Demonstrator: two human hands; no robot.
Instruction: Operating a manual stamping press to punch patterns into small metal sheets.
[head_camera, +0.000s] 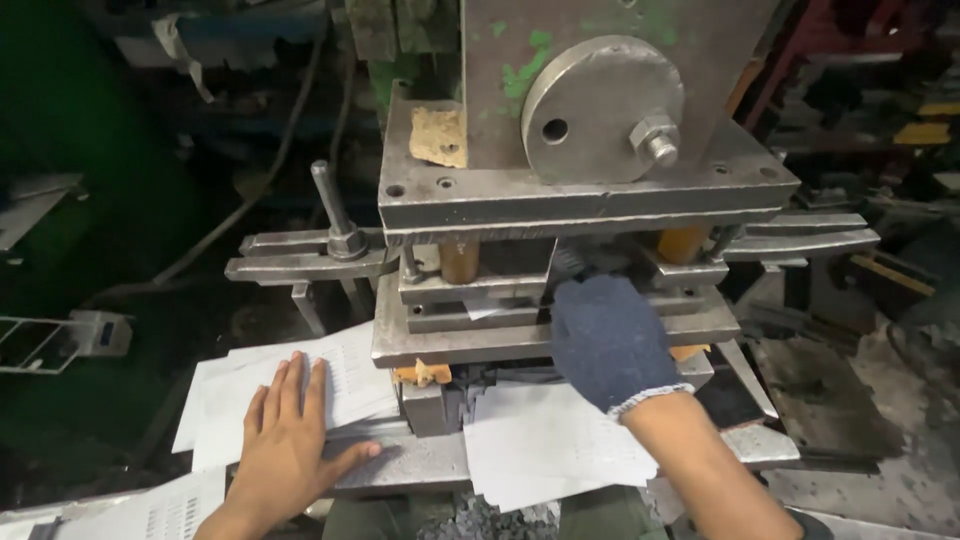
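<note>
Paper sheets were being handled at a heavy steel press (580, 150), one hand reaching into the die gap.

The press, grey and worn with a round flywheel disc (600, 108), was seen standing over the die plates (540, 335), and white sheets were spread across the counter (420, 460) below. A loose stack of paper (330, 385) was pinned flat by the bare left hand (285, 445), its fingers spread. A second white sheet (550, 440) lay just under the right hand (610, 340), which was gloved in dark knit and pushed in at the gap between the plates. Its fingers were hidden inside, so their state could not be told. It was judged that the gloved hand could be crushed if the ram were tripped, and that the knit could be snagged by the tooling.
</note>
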